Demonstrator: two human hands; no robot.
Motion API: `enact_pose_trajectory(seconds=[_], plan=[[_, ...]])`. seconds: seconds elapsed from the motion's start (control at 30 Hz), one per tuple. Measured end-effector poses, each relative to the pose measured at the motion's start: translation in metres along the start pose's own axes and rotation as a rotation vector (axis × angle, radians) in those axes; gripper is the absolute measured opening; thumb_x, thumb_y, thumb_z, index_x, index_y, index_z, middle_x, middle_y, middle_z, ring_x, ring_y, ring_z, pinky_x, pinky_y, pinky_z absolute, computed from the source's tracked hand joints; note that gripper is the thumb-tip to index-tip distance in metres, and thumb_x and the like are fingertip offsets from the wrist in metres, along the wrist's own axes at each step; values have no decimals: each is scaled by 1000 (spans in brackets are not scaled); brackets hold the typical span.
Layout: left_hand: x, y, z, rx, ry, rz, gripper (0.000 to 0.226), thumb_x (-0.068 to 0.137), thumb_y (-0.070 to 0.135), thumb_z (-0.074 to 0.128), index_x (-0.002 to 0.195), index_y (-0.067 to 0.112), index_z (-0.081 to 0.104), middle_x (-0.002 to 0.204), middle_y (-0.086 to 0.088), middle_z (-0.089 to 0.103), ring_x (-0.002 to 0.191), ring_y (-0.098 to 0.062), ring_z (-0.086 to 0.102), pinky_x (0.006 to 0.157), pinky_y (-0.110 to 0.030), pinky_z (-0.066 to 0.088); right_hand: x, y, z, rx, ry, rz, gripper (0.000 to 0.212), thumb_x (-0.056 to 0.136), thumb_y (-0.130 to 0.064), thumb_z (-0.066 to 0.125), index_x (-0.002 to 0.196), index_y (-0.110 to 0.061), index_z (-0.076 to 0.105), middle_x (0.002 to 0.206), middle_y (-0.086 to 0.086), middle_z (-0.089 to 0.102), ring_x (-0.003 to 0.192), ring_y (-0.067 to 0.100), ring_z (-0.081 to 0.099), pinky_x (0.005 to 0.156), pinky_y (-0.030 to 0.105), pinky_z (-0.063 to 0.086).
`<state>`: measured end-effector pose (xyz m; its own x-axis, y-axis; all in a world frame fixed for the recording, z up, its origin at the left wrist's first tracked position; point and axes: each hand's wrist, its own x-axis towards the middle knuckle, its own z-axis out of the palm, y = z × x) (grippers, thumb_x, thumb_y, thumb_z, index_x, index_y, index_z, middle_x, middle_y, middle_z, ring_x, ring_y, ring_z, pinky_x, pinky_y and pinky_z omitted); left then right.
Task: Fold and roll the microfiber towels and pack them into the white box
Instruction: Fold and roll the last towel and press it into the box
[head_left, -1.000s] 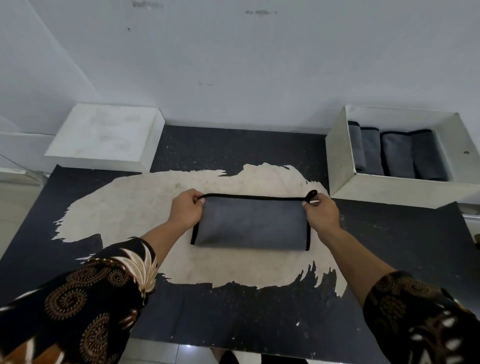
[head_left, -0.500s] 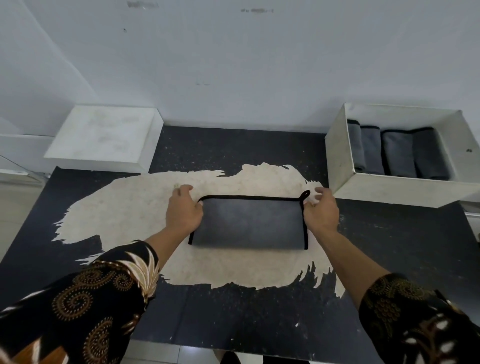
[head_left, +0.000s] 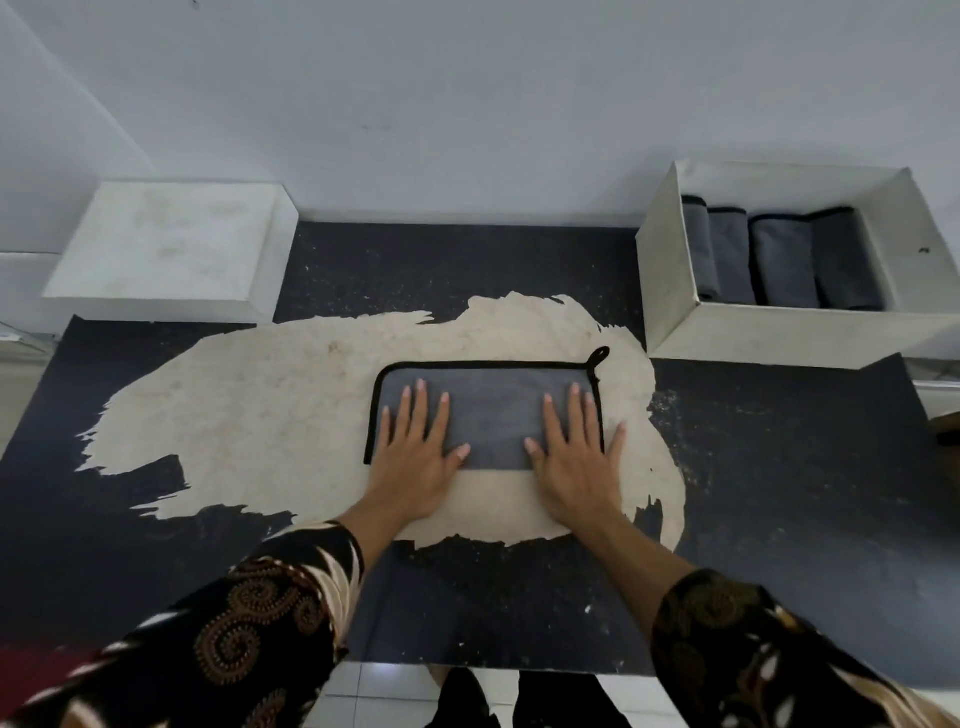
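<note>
A grey microfiber towel (head_left: 491, 410) with black trim lies folded into a flat rectangle on the worn pale patch of the dark table (head_left: 779, 493). A small black loop sticks out at its far right corner. My left hand (head_left: 415, 452) lies flat on the towel's left part, fingers straight and spread. My right hand (head_left: 576, 452) lies flat on the right part, its little finger over the trim onto the table. The white box (head_left: 670, 265) stands at the far right and holds several rolled grey towels (head_left: 779, 260) side by side.
A white box lid or block (head_left: 161, 249) sits at the far left against the wall. The table's front edge runs just below my forearms, with tiled floor beyond it. A white wall closes off the back.
Both hands have let go of the towel's far corners, drawn back towards me and flattened onto the towel's top. The towel has stayed folded in the same place.
</note>
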<state>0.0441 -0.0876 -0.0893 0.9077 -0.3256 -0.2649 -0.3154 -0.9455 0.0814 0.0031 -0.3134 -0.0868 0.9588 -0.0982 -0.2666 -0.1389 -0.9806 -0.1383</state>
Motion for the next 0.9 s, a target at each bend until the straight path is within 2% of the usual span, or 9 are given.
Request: enact_pose_trajectory(seconds=[0.13,0.2,0.27,0.37,0.47,0.57,0.67,0.77,0.9], plan=[[-4,-19,-5,-52,-47,-63,77,96,61,9,154,17,-17,159,-10,-26,148,-28,-20,121,-47,-5,0,22,-7,-1,-11,110,67,101,-55,12,156,-22,-10,163,7,-16,150,29,-13,116,63,-2],[-7,-19,-15,-121,15,-191,73,100,52,26,156,14,0,163,-14,-4,150,-35,2,120,-48,10,0,17,-17,60,37,179,67,102,-49,28,156,-16,8,163,13,2,149,35,4,116,60,8],[-12,-18,-29,-254,172,-467,63,97,40,50,147,9,28,150,-19,33,134,-38,35,108,-49,33,0,8,-32,195,154,355,58,96,-42,49,142,-12,33,149,17,33,134,37,33,107,53,29],[-15,-24,-37,-414,196,-617,56,92,34,62,135,5,41,130,-19,49,114,-36,51,93,-47,47,6,0,-47,435,126,596,50,90,-39,62,124,-9,41,124,16,54,111,37,54,92,47,42],[-9,-30,-41,-573,110,-619,44,91,28,65,125,5,49,117,-15,61,101,-32,62,83,-41,54,14,1,-53,489,-31,658,42,88,-37,64,114,-8,48,109,13,64,97,33,62,83,40,49],[-9,-35,-51,-565,-20,-608,14,92,21,61,92,7,60,92,-11,66,80,-24,61,63,-31,48,17,10,-62,594,-100,666,17,86,-24,64,84,-9,56,91,9,66,71,23,57,65,30,45],[-19,-33,-58,-686,-126,-571,16,90,17,60,78,8,61,78,-8,63,72,-21,59,58,-29,44,13,23,-64,689,-85,701,11,82,-16,63,79,-6,58,74,6,58,63,21,56,62,32,52],[-32,-29,-56,-694,-158,-548,17,89,24,64,81,9,61,85,-10,67,78,-23,63,69,-35,51,0,28,-64,748,-46,724,4,79,-10,61,79,-6,60,77,11,62,67,28,63,69,46,60],[-39,-13,-60,-624,135,-517,33,90,30,66,117,15,55,113,-1,57,98,-21,61,77,-30,48,-13,17,-73,755,138,629,15,80,-9,60,94,-10,61,84,3,62,79,25,59,68,30,44]])
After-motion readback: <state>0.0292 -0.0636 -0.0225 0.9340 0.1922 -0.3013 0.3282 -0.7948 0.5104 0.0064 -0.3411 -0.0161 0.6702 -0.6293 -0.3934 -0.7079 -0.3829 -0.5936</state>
